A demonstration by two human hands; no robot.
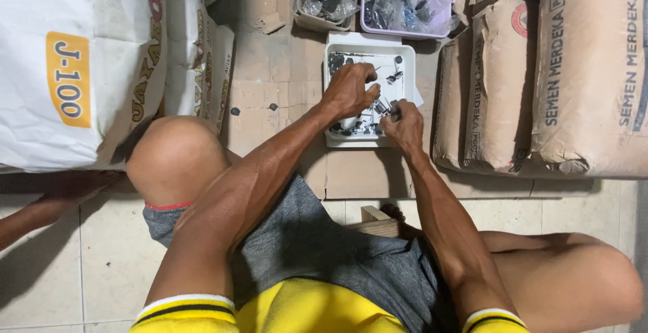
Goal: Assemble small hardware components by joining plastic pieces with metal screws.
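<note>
While both hands meet, the white tray (405, 56) runs lengthwise away.

Pale tiled floor (61, 265), grubby. Flattened cardboard (270, 69) laid over its far part. White sacks (81, 49) stacked at left edge, brown paper sacks (574, 76) at right. Small wooden block (374, 219) near cardboard's near edge. Light even, soft shadows.
</note>
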